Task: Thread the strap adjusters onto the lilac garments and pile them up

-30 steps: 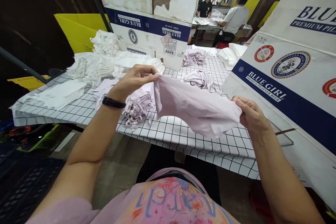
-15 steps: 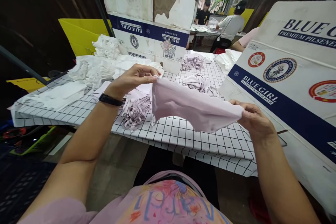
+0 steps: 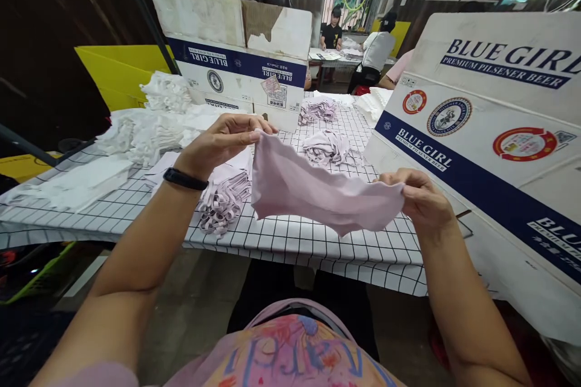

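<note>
A pale pink piece of fabric [image 3: 322, 193] hangs stretched between my two hands, above the front part of the table. My left hand [image 3: 227, 139] pinches its upper left corner between thumb and fingers. At the other end, my right hand [image 3: 420, 196] grips the right edge, fingers closed. The cloth's upper edge is wavy and its lower edge sags to a point. Just below my left hand lies a stack of pale pink pieces with looped strips [image 3: 222, 199]. Beyond the held cloth sits a crumpled pink and white bundle [image 3: 327, 146].
A grid-patterned cloth [image 3: 290, 242] covers the table. White fabric piles [image 3: 157, 127] lie at the left, and another pink pile [image 3: 318, 110] farther back. Printed cartons stand at the back [image 3: 236, 60] and right [image 3: 454, 127]. Two people [image 3: 333, 33] [image 3: 376, 51] are at a far table.
My view has turned slightly right, so the scene sits farther left. The fabric's lower edge has changed shape and its upper edge ripples more. Both hands keep their hold.
</note>
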`<move>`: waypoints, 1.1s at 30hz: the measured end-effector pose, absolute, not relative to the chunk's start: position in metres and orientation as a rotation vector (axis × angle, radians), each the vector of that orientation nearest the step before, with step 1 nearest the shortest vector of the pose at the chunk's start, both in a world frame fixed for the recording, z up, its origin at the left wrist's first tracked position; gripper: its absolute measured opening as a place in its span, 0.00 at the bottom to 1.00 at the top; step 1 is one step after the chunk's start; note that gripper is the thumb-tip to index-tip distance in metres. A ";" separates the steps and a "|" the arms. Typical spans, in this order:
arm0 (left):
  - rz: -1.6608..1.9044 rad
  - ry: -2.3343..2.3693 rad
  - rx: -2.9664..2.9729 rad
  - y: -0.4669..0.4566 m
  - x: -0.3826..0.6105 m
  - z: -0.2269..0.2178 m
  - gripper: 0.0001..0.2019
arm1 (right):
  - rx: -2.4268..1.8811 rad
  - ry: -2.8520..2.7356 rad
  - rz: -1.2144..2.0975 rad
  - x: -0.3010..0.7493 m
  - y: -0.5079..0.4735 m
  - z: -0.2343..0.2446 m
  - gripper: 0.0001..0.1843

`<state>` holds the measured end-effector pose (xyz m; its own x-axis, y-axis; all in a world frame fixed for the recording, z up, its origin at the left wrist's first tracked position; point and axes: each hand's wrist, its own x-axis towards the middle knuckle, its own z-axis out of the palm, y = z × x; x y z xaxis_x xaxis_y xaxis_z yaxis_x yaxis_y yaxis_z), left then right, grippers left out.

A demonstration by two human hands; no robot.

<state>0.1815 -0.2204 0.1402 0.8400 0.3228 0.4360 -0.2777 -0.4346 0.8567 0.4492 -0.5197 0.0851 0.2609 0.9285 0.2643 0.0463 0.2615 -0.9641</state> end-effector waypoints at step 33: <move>0.341 0.006 2.100 -0.246 0.188 0.172 0.25 | -1.045 -1.456 0.589 0.336 -0.392 0.082 0.12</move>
<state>0.1880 -0.2461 0.1720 0.9607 0.1406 0.2392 -0.1316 -0.5282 0.8389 0.3363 -0.3919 0.0820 0.0917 0.8573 0.5067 0.2634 0.4698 -0.8426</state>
